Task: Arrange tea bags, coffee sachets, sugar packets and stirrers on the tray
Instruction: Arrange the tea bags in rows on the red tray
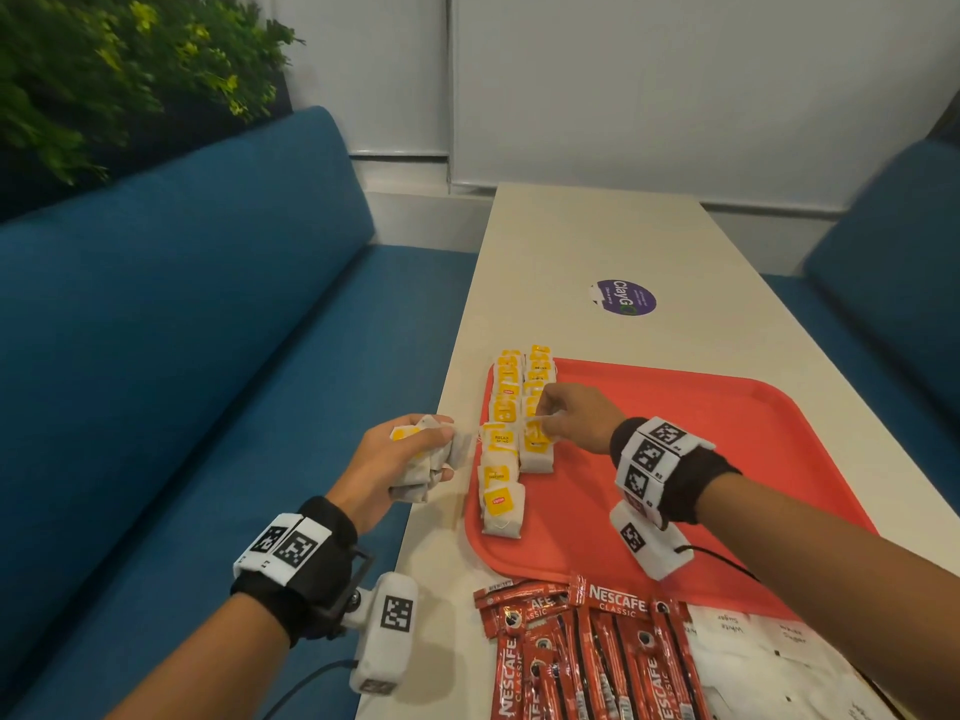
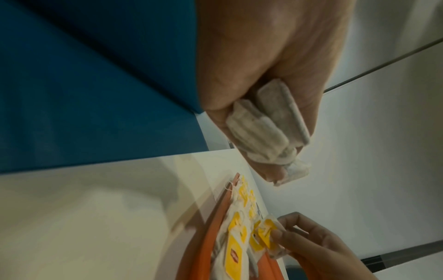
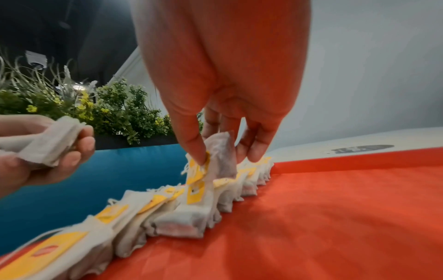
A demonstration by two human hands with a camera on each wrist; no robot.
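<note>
Bench (image 1: 597, 241) carries red tray (image 1: 727, 433). Tea-bag step in hand: two rows of tea bags (image 1: 501, 459) along tray's left edge. Coffee sachets (image 1: 587, 652), sugar packets (image 1: 763, 652) on bench near tray's near edge, not yet placed. Left hand (image 1: 395, 459) grips spare tea-bag bundle (image 2: 266, 132) off bench's left side. Right hand (image 1: 571, 415) fingers (image 3: 196, 151) pinch one tea bag (image 3: 220, 151) over inner row. Next, likely: set it overlapping, release, take another.

A white table (image 1: 597, 241) is stretching away in front of me, carrying a round purple sticker (image 1: 626, 298). Blue sofas (image 1: 182, 314) are flanking it on both sides, and leafy green plants (image 1: 104, 70) are spilling over behind the left one.
</note>
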